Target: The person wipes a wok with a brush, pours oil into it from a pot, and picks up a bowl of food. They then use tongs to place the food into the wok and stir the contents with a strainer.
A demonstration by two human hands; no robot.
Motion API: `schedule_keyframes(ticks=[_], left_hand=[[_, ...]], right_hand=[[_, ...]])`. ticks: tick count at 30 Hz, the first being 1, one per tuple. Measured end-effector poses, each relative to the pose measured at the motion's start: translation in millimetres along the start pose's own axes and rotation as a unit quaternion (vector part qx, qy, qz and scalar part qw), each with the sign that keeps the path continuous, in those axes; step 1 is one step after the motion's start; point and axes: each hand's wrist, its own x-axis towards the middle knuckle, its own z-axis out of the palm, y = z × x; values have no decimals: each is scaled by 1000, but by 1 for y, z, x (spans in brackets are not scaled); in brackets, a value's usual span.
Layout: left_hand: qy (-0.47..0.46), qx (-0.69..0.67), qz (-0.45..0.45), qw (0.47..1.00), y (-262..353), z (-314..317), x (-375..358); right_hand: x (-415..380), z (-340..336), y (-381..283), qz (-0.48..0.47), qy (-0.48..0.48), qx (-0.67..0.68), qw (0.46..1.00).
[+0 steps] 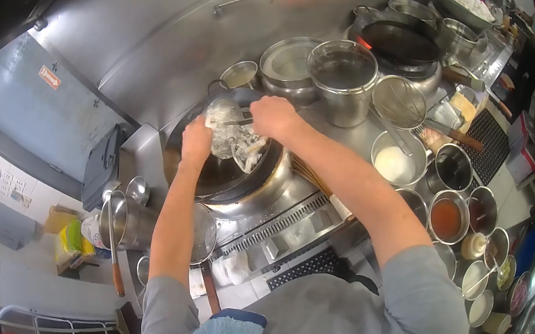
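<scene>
Over the large wok point(207, 175) on the stove, my left hand point(197, 138) grips the near-left rim of a bowl point(226, 108). The bowl is tipped, and white, flour-coated pieces point(248, 150) lie in it and at its lower edge. My right hand point(275, 118) is closed at the bowl's far right side, around a thin dark utensil point(241, 121) that reaches in among the pieces. The utensil's kind cannot be made out. The inside of the wok is dark and partly hidden by the bowl and my arms.
A tall metal pot point(348, 106) and a mesh strainer point(400, 104) stand right of the wok. Beyond is a second wok point(403, 41) with an orange glow at its edge. Several sauce containers point(447, 216) line the right. A ladle point(114, 241) rests in a pot at left.
</scene>
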Motion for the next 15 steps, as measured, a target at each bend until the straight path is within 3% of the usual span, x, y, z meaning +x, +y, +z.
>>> schedule_keyframes(ticks=[5,8,15], left_hand=[[30,6,-19,999,-8,-17,-1],[44,-31,-18,998,-10,-24,-7],[86,-31,-6,996,-7,-25,-29]], right_hand=[[-4,7,0,-34,-15,-2,999],[-1,9,-1,-30,30,33,999],[-9,-3,0,-108,10,-69,992]])
